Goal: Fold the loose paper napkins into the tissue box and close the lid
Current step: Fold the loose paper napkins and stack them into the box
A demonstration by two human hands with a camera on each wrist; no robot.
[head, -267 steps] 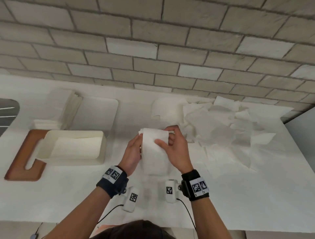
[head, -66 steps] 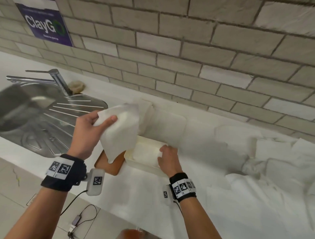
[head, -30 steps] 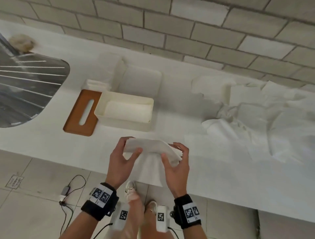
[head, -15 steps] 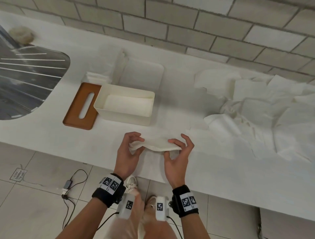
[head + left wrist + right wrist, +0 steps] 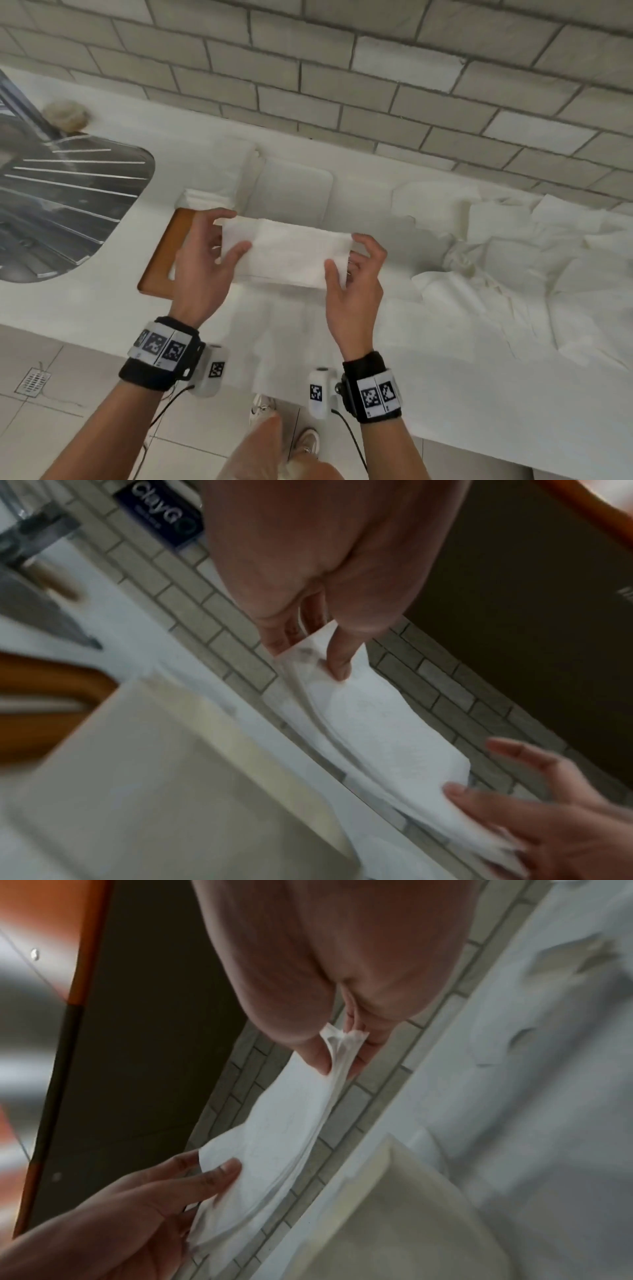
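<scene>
A folded white napkin (image 5: pixel 287 253) is stretched flat between both hands, held in the air over the open cream tissue box. My left hand (image 5: pixel 233 231) pinches its left end with thumb on top. The right end is pinched by my right hand (image 5: pixel 346 251). The napkin hides most of the box in the head view. The box (image 5: pixel 171 777) shows just below the napkin (image 5: pixel 377 737) in the left wrist view, and again as the box (image 5: pixel 394 1204) in the right wrist view. Its brown wooden lid (image 5: pixel 161 253) lies flat on the counter to the box's left.
A heap of loose napkins (image 5: pixel 513 257) covers the counter on the right. A white stack (image 5: pixel 219 178) and a flat white pad (image 5: pixel 294 192) lie behind the box. The steel sink drainer (image 5: pixel 51 205) is at far left. The counter edge (image 5: pixel 85 325) runs below my wrists.
Both hands have lifted the folded napkin from near the counter's front edge and carried it forward over the box. The view has moved closer.
</scene>
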